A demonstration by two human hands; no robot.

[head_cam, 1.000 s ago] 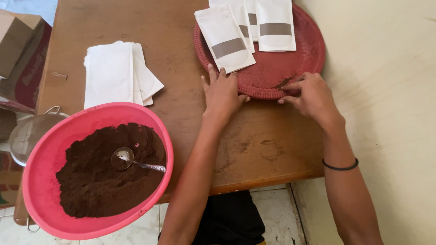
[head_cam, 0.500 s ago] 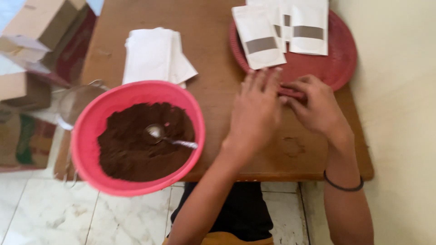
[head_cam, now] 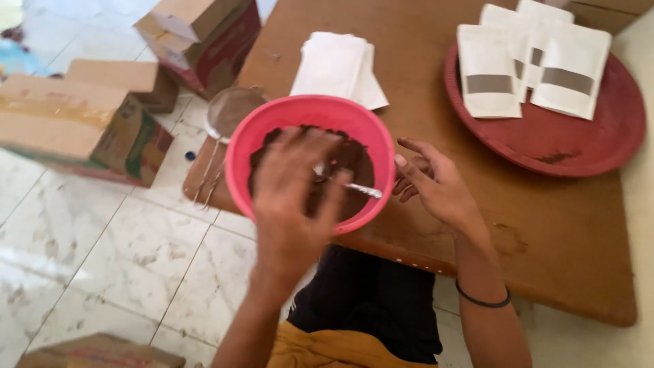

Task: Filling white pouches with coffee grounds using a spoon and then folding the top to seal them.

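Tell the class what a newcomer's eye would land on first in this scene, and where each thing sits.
A bright pink bowl of dark brown powder stands at the near edge of the wooden table. The left hand hovers spread over it above a spoon, and the right hand is just beside its rim. At the far right, white pouches with grey bands lie on a round red tray.

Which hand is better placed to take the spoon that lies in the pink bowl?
Probably the left hand: it is spread directly above the pink bowl of brown powder, over the spoon handle. The right hand is beside the bowl's rim, open, above the wooden table.
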